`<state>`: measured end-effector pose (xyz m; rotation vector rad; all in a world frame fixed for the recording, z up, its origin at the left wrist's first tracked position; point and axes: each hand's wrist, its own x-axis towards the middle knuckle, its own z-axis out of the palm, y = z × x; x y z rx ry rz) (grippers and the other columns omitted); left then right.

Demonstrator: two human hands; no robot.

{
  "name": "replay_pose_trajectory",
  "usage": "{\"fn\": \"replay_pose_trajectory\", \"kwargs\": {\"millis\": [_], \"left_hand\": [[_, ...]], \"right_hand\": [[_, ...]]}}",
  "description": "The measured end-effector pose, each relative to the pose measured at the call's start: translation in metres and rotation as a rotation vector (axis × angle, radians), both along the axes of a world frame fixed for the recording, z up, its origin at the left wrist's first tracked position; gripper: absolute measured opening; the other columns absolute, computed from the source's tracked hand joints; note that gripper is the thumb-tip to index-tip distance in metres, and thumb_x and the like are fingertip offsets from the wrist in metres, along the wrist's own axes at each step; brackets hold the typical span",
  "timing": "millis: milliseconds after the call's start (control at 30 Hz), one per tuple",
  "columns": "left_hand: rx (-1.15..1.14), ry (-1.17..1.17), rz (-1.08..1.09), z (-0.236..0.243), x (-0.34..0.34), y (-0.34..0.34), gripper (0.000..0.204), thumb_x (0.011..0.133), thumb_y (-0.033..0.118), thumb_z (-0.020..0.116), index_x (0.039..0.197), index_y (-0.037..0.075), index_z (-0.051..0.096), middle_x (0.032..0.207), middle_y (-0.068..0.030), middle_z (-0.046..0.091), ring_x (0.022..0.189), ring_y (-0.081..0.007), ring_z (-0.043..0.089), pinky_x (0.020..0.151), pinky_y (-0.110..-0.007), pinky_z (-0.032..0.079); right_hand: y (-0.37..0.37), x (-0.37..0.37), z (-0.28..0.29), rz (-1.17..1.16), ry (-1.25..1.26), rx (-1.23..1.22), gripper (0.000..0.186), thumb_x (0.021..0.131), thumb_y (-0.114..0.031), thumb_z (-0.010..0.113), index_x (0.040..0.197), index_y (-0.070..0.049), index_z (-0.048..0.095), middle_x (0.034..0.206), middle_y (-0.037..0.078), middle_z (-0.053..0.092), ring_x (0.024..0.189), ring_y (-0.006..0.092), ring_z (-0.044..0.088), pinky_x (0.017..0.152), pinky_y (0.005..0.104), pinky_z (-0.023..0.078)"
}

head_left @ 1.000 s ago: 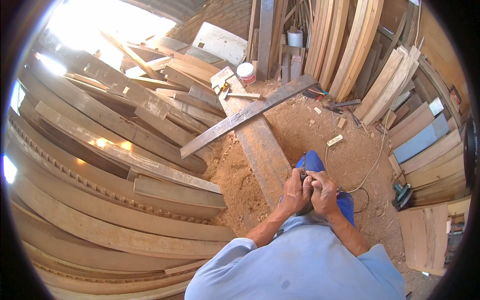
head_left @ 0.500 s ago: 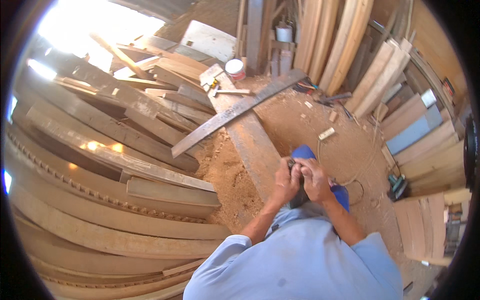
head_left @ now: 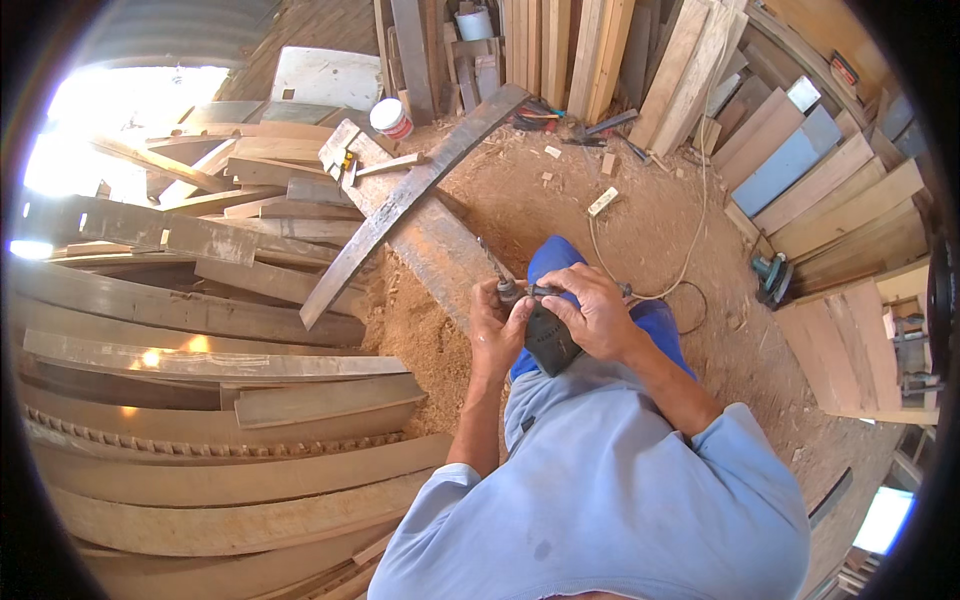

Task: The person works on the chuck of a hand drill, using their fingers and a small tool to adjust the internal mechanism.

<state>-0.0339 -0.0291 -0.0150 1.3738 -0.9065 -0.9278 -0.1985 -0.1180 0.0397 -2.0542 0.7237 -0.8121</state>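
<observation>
Against my lap rests a dark power drill (head_left: 551,340), its chuck toward the upper left with a thin bit in it. My left hand (head_left: 494,325) is closed round the chuck (head_left: 508,291). With bent fingers, my right hand (head_left: 592,308) pinches a small dark piece (head_left: 545,291) at the side of the chuck, which looks like a chuck key. The rest of the drill is hidden beneath my right hand. Ahead of my hands a long plank (head_left: 440,250) lies lengthwise, and a dark wooden beam (head_left: 408,200) crosses it.
A hammer (head_left: 388,165) and a yellow tool (head_left: 347,160) lie on the plank. Beyond it stands a white bucket (head_left: 391,119). Stacked boards (head_left: 230,455) fill the left. A cord (head_left: 690,262) runs from a power strip (head_left: 603,202); a green power tool (head_left: 771,278) sits at right.
The view has shifted, so the surroundings appear further left. My hands have spread apart a little and turned, showing the chuck and more of the dark drill body between them.
</observation>
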Motion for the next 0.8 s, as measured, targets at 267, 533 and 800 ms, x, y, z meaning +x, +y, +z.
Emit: {"fn": "replay_pose_trajectory", "kwargs": {"millis": [267,533,800], "left_hand": [[0.074,0.208,-0.037,0.005,0.013,-0.001,0.045,0.106,0.034,0.050,0.135,-0.002,0.054,0.118,-0.0105,0.067,0.108,-0.0156,0.062,0.099,-0.033,0.047],[0.062,0.115,-0.055,-0.005,0.021,0.001,0.041,0.104,0.033,0.055,0.123,-0.003,0.065,0.108,-0.0077,0.071,0.102,-0.0139,0.063,0.094,-0.032,0.049],[0.013,-0.305,0.038,0.001,-0.005,-0.008,0.032,0.103,0.028,0.055,0.114,-0.002,0.061,0.093,-0.0129,0.069,0.089,-0.0206,0.066,0.079,-0.035,0.052]], "right_hand": [[-0.001,0.011,-0.014,-0.029,-0.110,-0.074,0.020,0.089,-0.013,0.069,0.106,-0.004,0.069,0.097,0.013,0.069,0.092,0.0328,0.061,0.084,0.0433,0.046],[-0.006,0.013,-0.014,0.017,-0.172,-0.214,0.021,0.084,-0.007,0.068,0.105,-0.003,0.069,0.091,0.013,0.068,0.090,0.0336,0.061,0.082,0.0441,0.046],[-0.005,0.005,-0.011,0.065,-0.071,-0.221,0.030,0.084,-0.006,0.065,0.113,0.000,0.067,0.089,0.017,0.068,0.082,0.0349,0.063,0.076,0.0448,0.049]]}}
